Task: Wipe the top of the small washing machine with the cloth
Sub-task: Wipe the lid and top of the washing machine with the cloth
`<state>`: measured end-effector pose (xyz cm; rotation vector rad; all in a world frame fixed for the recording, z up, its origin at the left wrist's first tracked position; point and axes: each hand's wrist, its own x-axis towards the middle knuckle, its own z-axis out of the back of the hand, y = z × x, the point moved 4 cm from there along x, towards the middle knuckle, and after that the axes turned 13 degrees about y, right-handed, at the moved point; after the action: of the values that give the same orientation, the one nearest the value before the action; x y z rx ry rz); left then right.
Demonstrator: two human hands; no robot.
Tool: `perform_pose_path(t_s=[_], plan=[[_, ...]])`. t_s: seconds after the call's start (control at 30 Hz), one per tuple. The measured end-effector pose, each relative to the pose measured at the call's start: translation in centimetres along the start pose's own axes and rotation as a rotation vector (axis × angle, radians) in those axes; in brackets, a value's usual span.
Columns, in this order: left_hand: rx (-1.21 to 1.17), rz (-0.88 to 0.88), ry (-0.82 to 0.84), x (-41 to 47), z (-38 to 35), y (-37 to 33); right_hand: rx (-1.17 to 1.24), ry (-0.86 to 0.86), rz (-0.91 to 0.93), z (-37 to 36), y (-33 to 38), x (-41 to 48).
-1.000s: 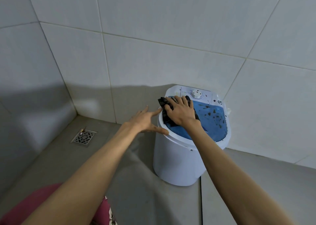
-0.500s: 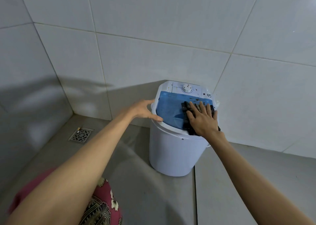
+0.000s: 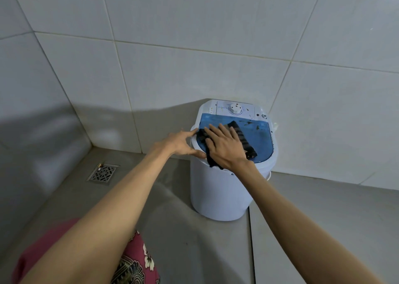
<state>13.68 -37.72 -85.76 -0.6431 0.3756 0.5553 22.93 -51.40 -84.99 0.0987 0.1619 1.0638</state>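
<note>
The dark cloth (image 3: 241,140) is pressed flat onto the left part of the blue lid (image 3: 259,141) of the small washing machine (image 3: 224,188) by the spread, unclenched right hand (image 3: 226,148), while the rim is braced by the left hand (image 3: 181,142), fingers loosely splayed, near the floor drain (image 3: 103,173).

Bare forearms; a red floral-patterned garment (image 3: 138,262) covers the lap.

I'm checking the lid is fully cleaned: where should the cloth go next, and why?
Probably sweep the right hand and dark cloth toward the lid's far right, where dark specks show on the blue lid; the left hand steadies the rim.
</note>
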Motion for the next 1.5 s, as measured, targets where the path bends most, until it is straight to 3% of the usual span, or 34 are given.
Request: perform_pose_path(t_s=[0.1, 0.2, 0.4, 0.53, 0.63, 0.77, 0.93, 1.1, 1.27, 1.5], plan=[[-0.023, -0.005, 0.020, -0.2, 0.0, -0.2, -0.016, -0.003, 0.118, -0.4, -0.4, -2.1], [-0.028, 0.003, 0.028, -0.4, 0.0, -0.1, -0.004, -0.043, 0.103, -0.2, -2.7, -4.1], [0.020, 0.004, 0.011, -0.4, 0.0, 0.0, 0.116, -0.053, -0.342, 0.7, -8.3, -5.4], [0.063, 0.009, -0.015, -0.6, 0.1, -0.5, 0.121, -0.018, -0.465, 1.1, -7.6, -3.2], [0.047, 0.011, -0.018, -0.6, 0.2, -0.6, 0.094, -0.005, -0.388, 0.9, -4.3, -1.5], [0.023, -0.009, -0.013, -0.1, 0.2, -0.3, 0.009, 0.021, -0.131, -0.4, 0.7, -1.0], [0.083, 0.018, 0.007, -0.3, 0.6, -0.9, 0.012, -0.013, -0.079, -0.7, -0.7, -2.8], [-0.065, -0.066, -0.025, -0.9, 0.1, -2.9, 0.076, -0.063, -0.288, -0.3, -5.6, -5.0], [0.067, -0.050, -0.129, 0.4, -1.2, -3.9, 0.221, -0.051, -0.535, 0.0, -9.0, -5.8], [0.098, -0.016, -0.029, 0.5, -1.6, -3.9, 0.186, 0.051, -0.625, 1.6, -10.9, -2.3]])
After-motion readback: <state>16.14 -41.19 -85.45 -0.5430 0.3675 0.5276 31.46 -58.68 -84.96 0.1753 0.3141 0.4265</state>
